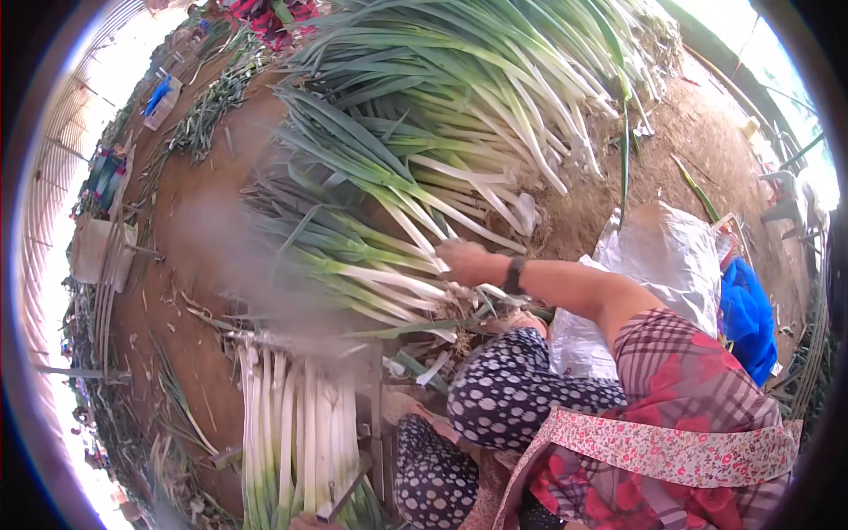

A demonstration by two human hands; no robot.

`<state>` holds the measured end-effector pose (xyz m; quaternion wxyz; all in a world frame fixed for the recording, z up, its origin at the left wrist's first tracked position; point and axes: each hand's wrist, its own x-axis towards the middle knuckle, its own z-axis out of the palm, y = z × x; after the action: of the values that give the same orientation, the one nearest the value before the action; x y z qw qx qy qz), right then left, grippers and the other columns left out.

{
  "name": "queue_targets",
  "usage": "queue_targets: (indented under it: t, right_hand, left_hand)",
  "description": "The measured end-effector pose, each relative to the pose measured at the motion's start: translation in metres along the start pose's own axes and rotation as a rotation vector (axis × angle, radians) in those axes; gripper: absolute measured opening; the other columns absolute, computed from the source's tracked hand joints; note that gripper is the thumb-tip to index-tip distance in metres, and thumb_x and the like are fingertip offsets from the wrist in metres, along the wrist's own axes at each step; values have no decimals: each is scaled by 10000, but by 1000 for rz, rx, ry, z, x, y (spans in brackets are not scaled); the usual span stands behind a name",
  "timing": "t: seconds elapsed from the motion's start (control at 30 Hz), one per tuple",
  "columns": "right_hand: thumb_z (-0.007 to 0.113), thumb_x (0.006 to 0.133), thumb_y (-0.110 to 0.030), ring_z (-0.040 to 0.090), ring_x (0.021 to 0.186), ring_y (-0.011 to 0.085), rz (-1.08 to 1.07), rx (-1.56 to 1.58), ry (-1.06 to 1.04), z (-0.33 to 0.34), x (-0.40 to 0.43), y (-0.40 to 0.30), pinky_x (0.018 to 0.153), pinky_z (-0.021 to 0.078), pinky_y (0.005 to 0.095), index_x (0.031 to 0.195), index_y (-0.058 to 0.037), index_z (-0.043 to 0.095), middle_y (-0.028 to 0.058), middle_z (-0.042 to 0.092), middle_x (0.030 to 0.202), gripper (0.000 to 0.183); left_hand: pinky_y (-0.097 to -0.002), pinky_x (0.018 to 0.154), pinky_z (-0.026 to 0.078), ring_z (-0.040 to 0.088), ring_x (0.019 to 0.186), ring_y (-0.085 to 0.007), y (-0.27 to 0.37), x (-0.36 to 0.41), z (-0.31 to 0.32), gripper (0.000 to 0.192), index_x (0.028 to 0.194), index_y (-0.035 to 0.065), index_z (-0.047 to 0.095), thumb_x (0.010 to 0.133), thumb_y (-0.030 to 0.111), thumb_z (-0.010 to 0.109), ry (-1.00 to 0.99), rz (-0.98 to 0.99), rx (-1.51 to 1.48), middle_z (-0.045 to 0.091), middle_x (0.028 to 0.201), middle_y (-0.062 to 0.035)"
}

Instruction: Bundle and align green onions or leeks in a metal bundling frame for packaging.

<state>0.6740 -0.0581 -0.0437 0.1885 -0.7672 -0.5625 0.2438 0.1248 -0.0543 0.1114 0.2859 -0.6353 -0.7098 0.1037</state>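
My right hand, with a dark band at the wrist, reaches into a pile of leeks on the ground. Its fingers are closed around white stalks near the root end. Trimmed-looking leeks lie side by side on a metal rack, white ends towards the pile. Only a little of my left hand shows at the bottom edge, by these leeks and a flat metal bar. What it grips, if anything, is cut off. A larger leek heap spreads behind.
My bent knees are close beside the rack. A silvery plastic sheet and blue mesh lie at right. Leaf scraps litter the brown dirt floor. A pale container stands at left. A hazy smear blurs the left middle.
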Motion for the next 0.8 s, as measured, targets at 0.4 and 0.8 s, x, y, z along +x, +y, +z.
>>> queue_targets:
  t: [0.4, 0.8]
  right_hand:
    - [578, 772, -331, 556, 965, 363, 753, 347, -18, 56, 59, 88, 830, 447, 432, 1117, -39, 460, 229, 552, 1054, 467]
    - [546, 786, -205, 538, 814, 292, 283, -540, 282, -47, 74, 171, 654, 461, 438, 1047, 34, 502, 161, 542, 899, 356]
  left_hand:
    - [-498, 750, 426, 565, 869, -349, -38, -11, 36, 351, 930, 35, 603, 897, 337, 425, 264, 243, -35, 601, 920, -141]
    - [-504, 774, 418, 558, 893, -356, 7, 10, 28, 353, 959, 34, 597, 888, 341, 438, 227, 267, -68, 597, 949, -147]
